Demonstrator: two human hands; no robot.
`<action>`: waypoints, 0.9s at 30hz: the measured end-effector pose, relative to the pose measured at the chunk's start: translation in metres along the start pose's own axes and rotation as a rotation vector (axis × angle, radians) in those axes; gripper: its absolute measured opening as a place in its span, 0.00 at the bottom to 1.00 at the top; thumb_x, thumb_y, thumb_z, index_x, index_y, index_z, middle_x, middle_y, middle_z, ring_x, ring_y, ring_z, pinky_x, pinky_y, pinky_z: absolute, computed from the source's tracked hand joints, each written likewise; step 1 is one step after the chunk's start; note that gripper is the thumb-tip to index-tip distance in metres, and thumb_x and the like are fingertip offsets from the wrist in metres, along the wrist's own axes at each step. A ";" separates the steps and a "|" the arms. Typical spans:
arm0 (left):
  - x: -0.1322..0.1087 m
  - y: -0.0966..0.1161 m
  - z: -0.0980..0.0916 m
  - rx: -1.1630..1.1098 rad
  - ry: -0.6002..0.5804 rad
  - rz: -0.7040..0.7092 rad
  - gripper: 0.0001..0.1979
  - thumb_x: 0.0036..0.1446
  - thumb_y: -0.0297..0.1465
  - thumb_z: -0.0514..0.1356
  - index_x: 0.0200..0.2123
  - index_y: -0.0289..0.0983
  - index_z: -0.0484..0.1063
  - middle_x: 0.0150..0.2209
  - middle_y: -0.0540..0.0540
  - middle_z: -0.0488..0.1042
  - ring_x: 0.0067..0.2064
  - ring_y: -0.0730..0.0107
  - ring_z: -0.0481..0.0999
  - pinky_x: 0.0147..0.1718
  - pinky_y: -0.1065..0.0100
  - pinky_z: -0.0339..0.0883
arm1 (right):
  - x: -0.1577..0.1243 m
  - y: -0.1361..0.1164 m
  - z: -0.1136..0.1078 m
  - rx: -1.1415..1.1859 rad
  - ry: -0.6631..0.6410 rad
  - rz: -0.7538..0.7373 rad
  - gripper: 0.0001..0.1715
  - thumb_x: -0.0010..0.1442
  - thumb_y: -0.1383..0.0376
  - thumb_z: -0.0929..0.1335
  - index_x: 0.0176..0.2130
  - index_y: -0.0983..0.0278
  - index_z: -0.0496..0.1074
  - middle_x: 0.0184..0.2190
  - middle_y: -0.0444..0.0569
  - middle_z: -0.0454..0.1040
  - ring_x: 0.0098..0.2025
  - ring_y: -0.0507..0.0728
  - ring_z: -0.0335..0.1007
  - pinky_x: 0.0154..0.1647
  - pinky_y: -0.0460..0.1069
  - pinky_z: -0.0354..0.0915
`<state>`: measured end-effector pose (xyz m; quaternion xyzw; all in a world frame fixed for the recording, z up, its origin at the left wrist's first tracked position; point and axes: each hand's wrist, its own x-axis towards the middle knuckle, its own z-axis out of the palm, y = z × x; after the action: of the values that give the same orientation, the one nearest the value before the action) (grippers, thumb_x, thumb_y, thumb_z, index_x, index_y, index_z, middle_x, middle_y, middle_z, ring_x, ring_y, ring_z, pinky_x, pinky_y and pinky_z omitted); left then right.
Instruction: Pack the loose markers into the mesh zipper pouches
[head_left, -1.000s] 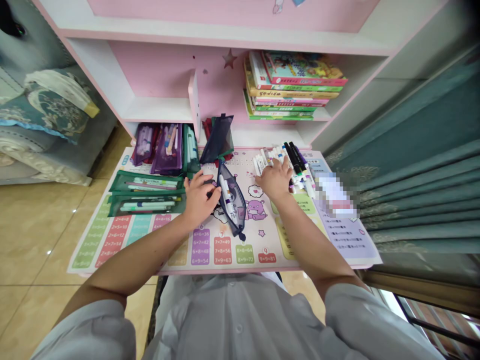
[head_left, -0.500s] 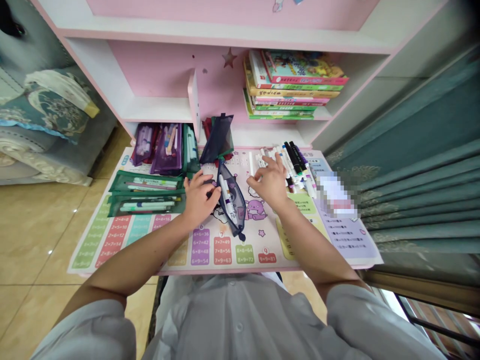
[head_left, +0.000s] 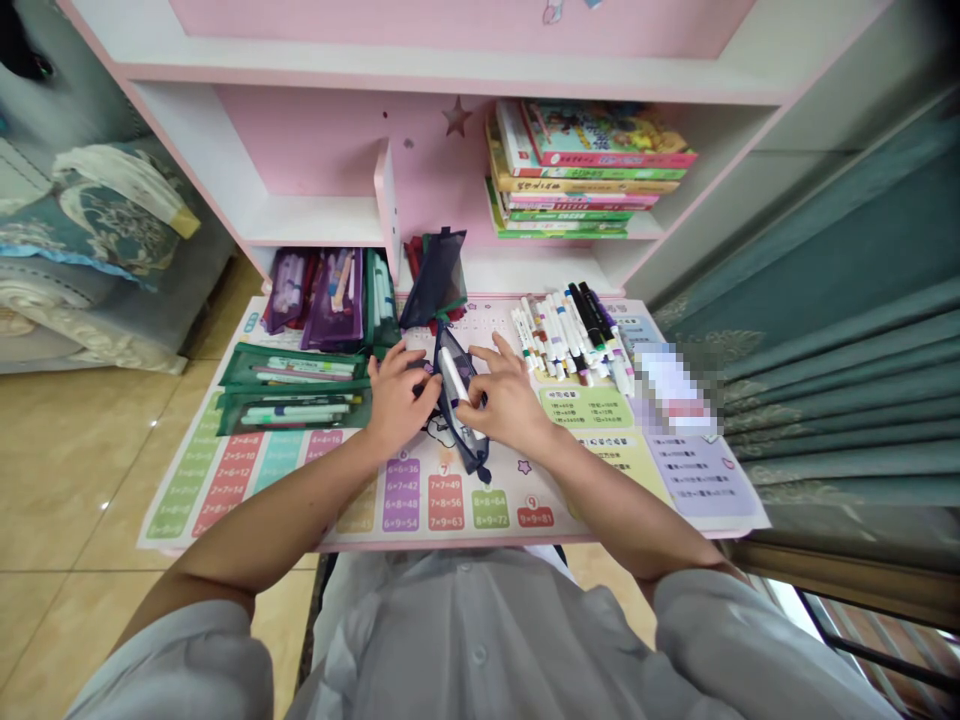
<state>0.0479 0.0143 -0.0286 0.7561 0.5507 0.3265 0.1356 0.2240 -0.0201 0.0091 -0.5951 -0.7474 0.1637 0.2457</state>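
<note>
A dark blue mesh pencil pouch lies unzipped in front of me, with its mouth spread. My left hand pinches the pouch's left edge between thumb and fingers. Over its right side, my right hand grips a white marker by the thumb and a finger. That marker lies slantwise in the pouch's mouth; other pens inside are mostly covered by it and by my right hand. A pile of loose markers, mainly white with a few black ones, lies beyond my right hand.
Two green mesh pouches with pens lie at the left. Behind them stand filled purple pouches, and a dark pouch stack leans near the shelf. Stacked books sit on the shelf. A blurred-out object lies at the right.
My right hand has carried the white marker left and toward me, from beside the marker pile into the open pouch. My left hand has stayed at the pouch edge.
</note>
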 end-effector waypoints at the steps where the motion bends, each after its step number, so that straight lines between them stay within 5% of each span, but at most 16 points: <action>1: 0.000 0.000 0.000 -0.001 0.001 0.001 0.14 0.60 0.33 0.60 0.22 0.40 0.72 0.52 0.47 0.79 0.65 0.50 0.66 0.64 0.38 0.47 | 0.000 0.000 0.002 -0.012 -0.021 0.007 0.11 0.47 0.68 0.72 0.18 0.63 0.69 0.62 0.59 0.69 0.73 0.76 0.44 0.66 0.74 0.51; 18: 0.000 0.001 -0.001 0.012 -0.014 -0.010 0.14 0.61 0.33 0.59 0.22 0.40 0.73 0.52 0.47 0.79 0.65 0.50 0.66 0.65 0.39 0.46 | 0.004 -0.001 0.012 -0.068 -0.140 0.079 0.14 0.54 0.61 0.74 0.21 0.64 0.74 0.63 0.61 0.66 0.73 0.77 0.43 0.64 0.76 0.51; 27: 0.001 0.003 -0.003 0.004 -0.024 -0.016 0.15 0.60 0.34 0.59 0.21 0.40 0.73 0.52 0.47 0.79 0.65 0.49 0.65 0.65 0.38 0.46 | 0.009 0.015 0.001 0.045 0.169 -0.027 0.15 0.55 0.56 0.75 0.24 0.62 0.74 0.60 0.58 0.71 0.71 0.73 0.51 0.68 0.70 0.54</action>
<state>0.0483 0.0142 -0.0245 0.7556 0.5559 0.3153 0.1434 0.2342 -0.0081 0.0021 -0.5911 -0.7280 0.1265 0.3235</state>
